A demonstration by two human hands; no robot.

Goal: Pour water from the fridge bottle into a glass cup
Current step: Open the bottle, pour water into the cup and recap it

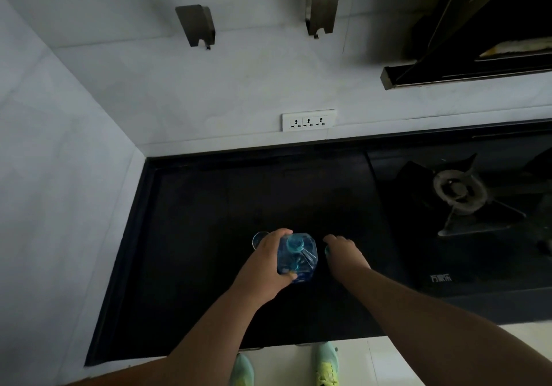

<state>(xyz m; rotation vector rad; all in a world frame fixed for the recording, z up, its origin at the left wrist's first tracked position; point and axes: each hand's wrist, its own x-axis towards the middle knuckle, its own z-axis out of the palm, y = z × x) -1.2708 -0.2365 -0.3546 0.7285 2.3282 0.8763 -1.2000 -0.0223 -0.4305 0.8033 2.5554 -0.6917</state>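
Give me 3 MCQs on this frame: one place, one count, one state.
1. Where is the glass cup relative to the bottle?
A. left of it, partly behind the left hand
B. on the stove
C. on the floor

2. How many sockets does the wall outlet show?
A. one
B. three
C. five

3. What is the bottle's state?
A. lying on its side
B. tipped over the cup, pouring
C. upright on the counter, held by the left hand

Answers:
1. A, its rim peeks out beside the left hand's fingers.
2. B, three sockets sit in a row.
3. C, the neck faces the camera and the left hand wraps the body; the right hand rests beside it.
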